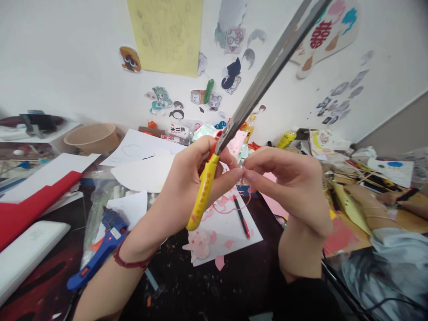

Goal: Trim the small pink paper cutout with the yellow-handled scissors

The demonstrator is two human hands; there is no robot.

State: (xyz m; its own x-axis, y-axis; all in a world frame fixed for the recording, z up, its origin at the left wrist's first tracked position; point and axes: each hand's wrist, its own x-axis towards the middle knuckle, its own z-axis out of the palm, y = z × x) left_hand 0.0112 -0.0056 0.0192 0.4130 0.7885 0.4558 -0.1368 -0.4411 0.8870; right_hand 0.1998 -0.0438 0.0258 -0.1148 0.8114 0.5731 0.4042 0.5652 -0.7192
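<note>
My left hand is closed around scissors with a yellow and red handle, their long metal blades pointing up and right towards the camera. Its thumb and finger also pinch something small at the tips. There they meet my right hand, whose thumb and forefinger are pressed together. A thin pink cord loops down from the pinched fingertips; its upper end is hidden. Below lies a white paper bearing a red-tipped black pen, pink paper scraps and a pink spiky piece.
A blue glue gun lies beside my left forearm, near a white box-shaped object and red paper. A brown bowl stands at the back left. On the right, another person's hand rests over a cluttered table.
</note>
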